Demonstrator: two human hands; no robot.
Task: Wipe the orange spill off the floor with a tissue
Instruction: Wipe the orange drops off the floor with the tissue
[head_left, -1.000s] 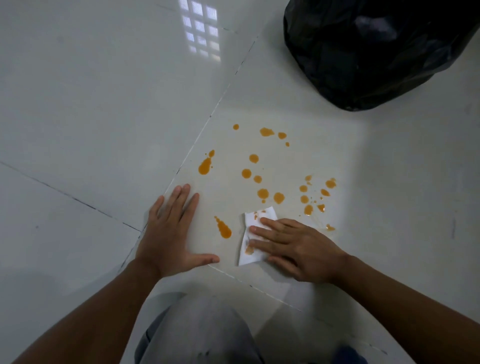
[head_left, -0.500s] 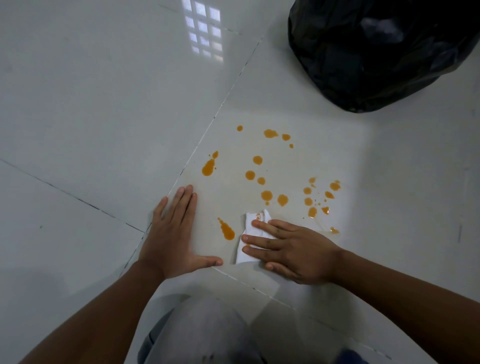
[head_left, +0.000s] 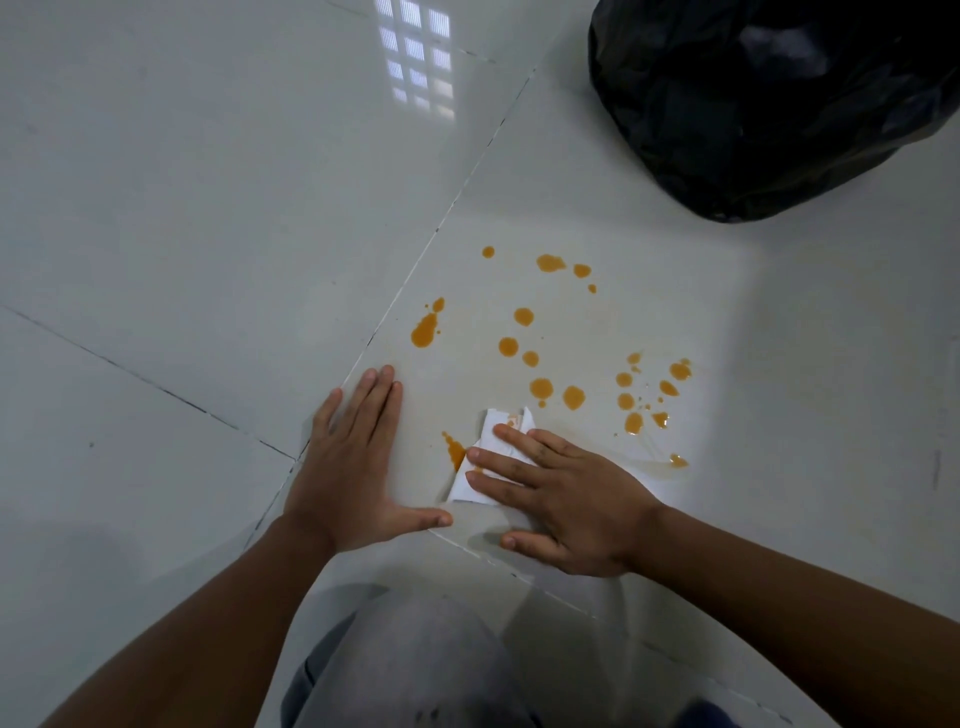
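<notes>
The right hand (head_left: 566, 499) lies flat on the white tissue (head_left: 485, 467), its grip spread with straight fingers pressing the tissue to the glossy tiled floor (head_left: 208, 234). The tissue's left edge touches one elongated orange drop (head_left: 454, 451) and it carries small orange stains. The left hand (head_left: 350, 467) rests flat on the floor just beside, fingers straight, thumb out. The orange spill (head_left: 540, 387) is scattered as many drops beyond the tissue. A black trash bag (head_left: 769, 104) stands well apart, at top right.
</notes>
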